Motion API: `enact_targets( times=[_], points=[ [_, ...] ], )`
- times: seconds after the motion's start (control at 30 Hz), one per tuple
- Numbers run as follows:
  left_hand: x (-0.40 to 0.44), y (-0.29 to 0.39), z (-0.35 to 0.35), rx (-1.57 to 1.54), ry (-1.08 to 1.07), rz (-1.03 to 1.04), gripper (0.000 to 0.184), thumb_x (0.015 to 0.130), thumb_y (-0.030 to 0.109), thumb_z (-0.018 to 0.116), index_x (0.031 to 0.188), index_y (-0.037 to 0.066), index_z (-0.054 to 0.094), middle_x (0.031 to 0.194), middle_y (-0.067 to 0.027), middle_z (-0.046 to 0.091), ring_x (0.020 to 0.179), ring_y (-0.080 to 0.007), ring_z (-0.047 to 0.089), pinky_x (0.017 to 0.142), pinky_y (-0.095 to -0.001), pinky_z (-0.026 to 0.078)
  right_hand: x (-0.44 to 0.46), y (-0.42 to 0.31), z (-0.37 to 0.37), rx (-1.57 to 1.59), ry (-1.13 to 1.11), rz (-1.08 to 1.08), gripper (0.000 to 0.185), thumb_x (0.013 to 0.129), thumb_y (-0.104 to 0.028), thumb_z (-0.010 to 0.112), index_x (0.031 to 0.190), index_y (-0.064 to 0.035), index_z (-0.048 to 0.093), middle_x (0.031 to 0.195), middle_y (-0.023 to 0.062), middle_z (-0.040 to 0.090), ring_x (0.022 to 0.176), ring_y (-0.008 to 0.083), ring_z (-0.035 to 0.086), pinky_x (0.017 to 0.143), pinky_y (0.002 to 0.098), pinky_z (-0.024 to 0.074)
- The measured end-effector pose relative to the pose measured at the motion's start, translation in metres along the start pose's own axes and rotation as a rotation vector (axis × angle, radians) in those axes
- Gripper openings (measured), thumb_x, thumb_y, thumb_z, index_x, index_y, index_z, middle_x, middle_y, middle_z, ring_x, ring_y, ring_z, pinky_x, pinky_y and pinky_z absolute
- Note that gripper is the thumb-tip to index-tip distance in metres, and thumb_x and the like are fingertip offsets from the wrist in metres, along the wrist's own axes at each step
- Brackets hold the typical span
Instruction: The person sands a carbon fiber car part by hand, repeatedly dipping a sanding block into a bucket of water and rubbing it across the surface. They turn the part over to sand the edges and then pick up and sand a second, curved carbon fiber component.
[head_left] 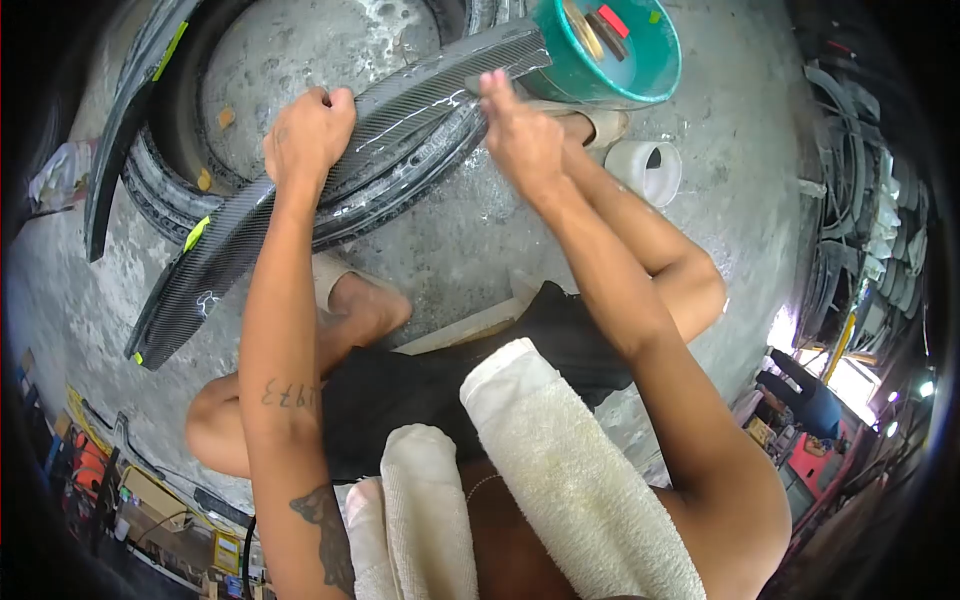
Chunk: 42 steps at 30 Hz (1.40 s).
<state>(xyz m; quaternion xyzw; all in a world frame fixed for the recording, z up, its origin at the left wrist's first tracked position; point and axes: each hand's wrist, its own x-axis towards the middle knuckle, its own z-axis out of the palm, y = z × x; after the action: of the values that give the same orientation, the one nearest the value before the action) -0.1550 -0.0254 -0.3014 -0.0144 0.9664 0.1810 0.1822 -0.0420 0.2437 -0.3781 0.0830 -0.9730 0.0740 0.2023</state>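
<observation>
A long, curved carbon-fibre trim piece (pixel 410 105) with a glossy woven surface rests slantwise across a black tyre (pixel 405 205). My left hand (pixel 308 140) is closed around its middle, knuckles up. Toward the upper right end, my right hand (pixel 522 138) has its fingers pressed together against the trim's near edge. A small greyish patch shows at those fingertips, but I cannot make out what it is. Wet-looking streaks and bits of yellow-green tape (pixel 197 233) mark the trim.
A teal bucket (pixel 673 60) holding liquid and small blocks stands beside the trim's upper end. Near it is a white container (pixel 643 172). Another dark curved piece (pixel 122 145) leans on the tyre's left. Shelving with parts (pixel 850 200) and a person (pixel 818 405) are at the right.
</observation>
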Motion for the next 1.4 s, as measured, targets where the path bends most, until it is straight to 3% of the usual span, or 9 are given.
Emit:
enact_targets(
  times=[0.1,0.27,0.4,0.67,0.8,0.87,1.0,1.2,1.4],
  points=[
    [-0.003,-0.003,0.0,-0.014,-0.003,-0.011,0.054,0.09,0.044,0.043,0.114,0.008,0.075,0.116,-0.0218,0.072,0.111,-0.0412,0.067,0.097,-0.0479,0.05,0.048,0.0,-0.033,-0.059,-0.124,0.56,0.035,0.1,-0.026,0.059,0.131,-0.0111,0.058,0.097,0.0084,0.077,0.075,0.0394,0.073,0.065,0.0513,0.0586],
    [0.001,0.0,0.0,-0.018,0.001,0.009,0.054,0.09,0.044,0.043,0.113,0.007,0.075,0.116,-0.0221,0.072,0.111,-0.0413,0.067,0.097,-0.048,0.05,0.015,-0.037,-0.019,-0.043,-0.058,0.166,0.034,0.095,-0.015,0.059,0.127,-0.0036,0.06,0.094,0.0101,0.077,0.067,0.036,0.073,0.056,0.0491,0.0581],
    [-0.003,-0.001,-0.002,-0.007,-0.013,-0.014,0.055,0.09,0.045,0.043,0.114,0.007,0.075,0.118,-0.0215,0.072,0.112,-0.0406,0.067,0.098,-0.0477,0.05,0.047,-0.013,-0.036,-0.008,-0.069,0.446,0.028,0.101,-0.021,0.057,0.125,-0.008,0.063,0.091,0.0104,0.077,0.067,0.0361,0.073,0.059,0.0495,0.0586],
    [-0.002,0.0,0.0,0.01,-0.006,-0.029,0.053,0.091,0.044,0.043,0.117,0.009,0.074,0.119,-0.0212,0.071,0.114,-0.0404,0.066,0.099,-0.0479,0.049,0.018,-0.03,-0.023,0.057,0.068,0.256,0.032,0.094,-0.012,0.061,0.126,-0.012,0.061,0.093,0.0148,0.076,0.069,0.0351,0.073,0.059,0.0513,0.0574],
    [-0.003,0.003,-0.004,0.026,-0.004,-0.012,0.054,0.091,0.045,0.043,0.118,0.01,0.074,0.12,-0.0208,0.071,0.115,-0.0398,0.066,0.1,-0.0477,0.049,0.038,-0.032,-0.024,-0.009,-0.049,0.64,0.024,0.097,-0.019,0.059,0.118,-0.0104,0.067,0.089,0.0188,0.075,0.066,0.0378,0.072,0.059,0.0506,0.0571],
    [-0.001,0.003,-0.001,0.032,0.006,-0.026,0.054,0.091,0.045,0.044,0.118,0.009,0.073,0.119,-0.021,0.071,0.114,-0.0401,0.066,0.1,-0.0481,0.049,0.012,-0.05,-0.014,0.099,0.059,0.345,0.023,0.099,-0.023,0.058,0.111,-0.0076,0.07,0.089,0.0192,0.075,0.065,0.037,0.072,0.058,0.05,0.0573],
    [-0.001,-0.001,0.001,0.021,0.003,-0.022,0.054,0.091,0.046,0.044,0.118,0.009,0.073,0.118,-0.0212,0.072,0.114,-0.0404,0.066,0.1,-0.0484,0.049,0.027,-0.022,-0.037,0.098,-0.056,0.527,0.029,0.095,-0.018,0.063,0.122,-0.0078,0.065,0.099,0.0201,0.075,0.069,0.0344,0.073,0.06,0.0479,0.0587],
    [0.0,0.003,0.0,0.028,-0.01,-0.037,0.055,0.091,0.05,0.044,0.119,0.012,0.073,0.12,-0.0222,0.07,0.118,-0.0413,0.064,0.102,-0.0488,0.047,0.002,-0.052,-0.012,0.069,0.038,0.269,0.035,0.095,-0.019,0.061,0.129,-0.0079,0.062,0.1,0.0164,0.075,0.071,0.0367,0.073,0.06,0.0501,0.0579],
    [-0.002,0.005,-0.002,0.061,-0.007,-0.029,0.053,0.09,0.045,0.044,0.116,0.01,0.074,0.121,-0.0206,0.071,0.116,-0.0404,0.065,0.1,-0.0483,0.048,0.014,-0.061,-0.008,0.167,0.102,0.592,0.037,0.098,-0.017,0.059,0.134,-0.0088,0.059,0.1,0.0165,0.075,0.069,0.036,0.073,0.061,0.0501,0.0583]
  ],
)
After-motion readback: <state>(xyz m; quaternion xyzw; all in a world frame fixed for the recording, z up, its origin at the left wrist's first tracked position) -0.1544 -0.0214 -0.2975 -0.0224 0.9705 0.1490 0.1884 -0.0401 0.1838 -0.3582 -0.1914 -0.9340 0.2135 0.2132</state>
